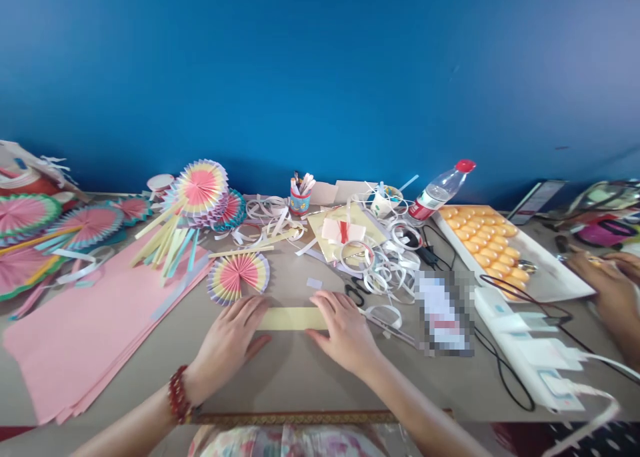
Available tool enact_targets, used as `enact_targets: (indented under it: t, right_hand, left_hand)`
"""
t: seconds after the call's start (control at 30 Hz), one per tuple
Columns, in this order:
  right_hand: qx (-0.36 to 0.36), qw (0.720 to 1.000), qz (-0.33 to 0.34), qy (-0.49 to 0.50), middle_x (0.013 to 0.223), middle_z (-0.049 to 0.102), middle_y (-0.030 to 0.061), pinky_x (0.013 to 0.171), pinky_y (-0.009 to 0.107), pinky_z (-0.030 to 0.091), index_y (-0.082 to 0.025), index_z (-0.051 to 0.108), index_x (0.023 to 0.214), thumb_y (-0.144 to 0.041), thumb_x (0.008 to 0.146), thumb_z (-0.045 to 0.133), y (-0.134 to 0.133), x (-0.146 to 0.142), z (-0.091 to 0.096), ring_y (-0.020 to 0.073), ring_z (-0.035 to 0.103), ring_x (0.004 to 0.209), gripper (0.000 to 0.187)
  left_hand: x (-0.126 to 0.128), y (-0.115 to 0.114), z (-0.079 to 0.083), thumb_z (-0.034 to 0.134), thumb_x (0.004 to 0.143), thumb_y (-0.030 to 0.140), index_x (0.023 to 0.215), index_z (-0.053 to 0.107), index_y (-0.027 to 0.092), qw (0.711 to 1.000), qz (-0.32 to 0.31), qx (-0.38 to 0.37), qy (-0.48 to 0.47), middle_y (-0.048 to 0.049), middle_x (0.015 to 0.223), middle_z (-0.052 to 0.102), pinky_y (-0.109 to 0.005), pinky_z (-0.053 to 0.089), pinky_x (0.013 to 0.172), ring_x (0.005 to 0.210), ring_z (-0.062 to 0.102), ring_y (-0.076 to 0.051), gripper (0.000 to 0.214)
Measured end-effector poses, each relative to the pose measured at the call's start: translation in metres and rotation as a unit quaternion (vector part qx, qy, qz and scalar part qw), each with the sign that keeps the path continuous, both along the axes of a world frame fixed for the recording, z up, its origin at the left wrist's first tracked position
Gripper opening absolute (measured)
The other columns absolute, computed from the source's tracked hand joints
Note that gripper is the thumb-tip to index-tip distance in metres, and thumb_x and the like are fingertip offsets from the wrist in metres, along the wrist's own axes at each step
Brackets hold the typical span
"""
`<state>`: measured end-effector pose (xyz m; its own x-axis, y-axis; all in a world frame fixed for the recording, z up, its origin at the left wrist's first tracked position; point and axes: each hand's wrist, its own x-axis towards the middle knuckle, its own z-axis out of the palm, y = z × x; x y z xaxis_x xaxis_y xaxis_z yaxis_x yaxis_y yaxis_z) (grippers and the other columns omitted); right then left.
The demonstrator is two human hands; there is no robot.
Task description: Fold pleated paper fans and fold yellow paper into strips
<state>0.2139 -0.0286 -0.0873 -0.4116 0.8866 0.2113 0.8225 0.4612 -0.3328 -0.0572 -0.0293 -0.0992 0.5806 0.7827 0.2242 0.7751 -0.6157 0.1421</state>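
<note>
A pale yellow paper strip (290, 319) lies level on the table in front of me. My left hand (233, 330) grips its left end, fingers along the far edge and thumb by the near one. At the right end my right hand (343, 327) holds it the same way. Just beyond my left hand is a pleated paper fan (239, 277), pink in the middle with yellow and lilac toward the rim. Scissors (385, 323) with dark handles lie to the right of my right hand, close to curled white paper strips (387, 270).
Pink paper sheets (90, 330) and finished fans (200, 189) are at left. A pen cup (300, 202) and bottle (440, 193) stand near the wall. At right are a tray of amber pieces (480, 240), a power strip (525, 350), cables and another person's hand (600, 277).
</note>
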Motion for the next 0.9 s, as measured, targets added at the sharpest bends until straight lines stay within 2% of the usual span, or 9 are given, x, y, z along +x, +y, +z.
enact_targets:
  t: [0.07,0.23,0.43,0.6,0.77,0.83,0.9]
  right_hand:
    - [-0.012,1.0,0.022,-0.013,0.114,0.064,0.009,0.091,0.045,0.047,-0.02,0.055,0.12,-0.023,0.08,0.075,0.0,-0.005,-0.004,0.0289,0.058,0.104,0.045]
    - [-0.029,0.999,0.021,-0.001,0.107,0.063,0.0074,0.087,0.042,0.047,-0.02,0.058,0.108,-0.019,0.088,0.066,-0.007,-0.004,-0.012,0.0271,0.057,0.1,0.022]
    - [-0.022,1.0,0.021,-0.001,0.1,0.062,0.006,0.085,0.039,0.045,-0.02,0.058,0.106,-0.015,0.089,0.062,-0.009,-0.002,-0.012,0.0254,0.056,0.096,0.019]
    - [-0.008,0.999,0.032,0.011,0.09,0.062,0.0043,0.081,0.035,0.043,-0.021,0.06,0.102,-0.012,0.092,0.055,-0.006,-0.002,-0.013,0.0225,0.057,0.087,0.014]
    - [0.027,0.997,0.056,0.037,0.085,0.062,0.0035,0.08,0.035,0.042,-0.021,0.061,0.093,-0.01,0.095,0.048,-0.007,-0.001,-0.009,0.0202,0.057,0.081,0.018]
    - [0.039,0.995,0.068,0.054,0.086,0.063,0.0043,0.08,0.035,0.043,-0.021,0.061,0.09,-0.01,0.095,0.046,-0.009,0.001,-0.007,0.0201,0.057,0.082,0.02]
    - [0.05,0.993,0.074,0.071,0.087,0.064,0.0051,0.081,0.034,0.046,-0.021,0.062,0.089,-0.01,0.095,0.045,-0.012,0.005,-0.006,0.0202,0.058,0.084,0.021]
  left_hand:
    - [0.012,0.006,0.005,0.062,0.091,0.035,0.132,0.052,0.013,1.0,-0.017,-0.019,0.016,-0.0127,0.131,0.061,-0.044,0.047,0.098,0.118,0.056,-0.029,0.047]
    - [0.023,0.008,0.012,0.055,0.095,0.024,0.125,0.056,0.018,0.997,-0.025,-0.067,0.026,-0.0091,0.118,0.064,-0.041,0.049,0.091,0.107,0.058,-0.026,0.03]
    - [0.029,0.01,0.013,0.054,0.094,0.017,0.117,0.06,0.018,0.998,-0.039,-0.036,0.019,-0.0086,0.107,0.064,-0.04,0.05,0.083,0.096,0.057,-0.025,0.024]
    - [0.031,0.013,0.014,0.056,0.093,0.015,0.117,0.06,0.019,0.998,-0.059,-0.012,0.01,-0.0089,0.117,0.063,-0.042,0.048,0.092,0.106,0.056,-0.026,0.025]
    - [0.036,0.013,0.012,0.055,0.093,0.015,0.127,0.054,0.019,0.994,-0.107,-0.003,-0.005,-0.0087,0.124,0.062,-0.044,0.041,0.102,0.115,0.054,-0.024,0.033]
    - [0.039,0.014,0.012,0.052,0.095,0.014,0.118,0.057,0.018,0.994,-0.113,-0.001,0.001,-0.0072,0.114,0.064,-0.041,0.042,0.098,0.108,0.056,-0.023,0.023]
    - [0.04,0.014,0.013,0.049,0.097,0.014,0.1,0.061,0.018,0.994,-0.11,0.004,0.013,-0.0054,0.102,0.065,-0.038,0.044,0.089,0.096,0.057,-0.021,0.013]
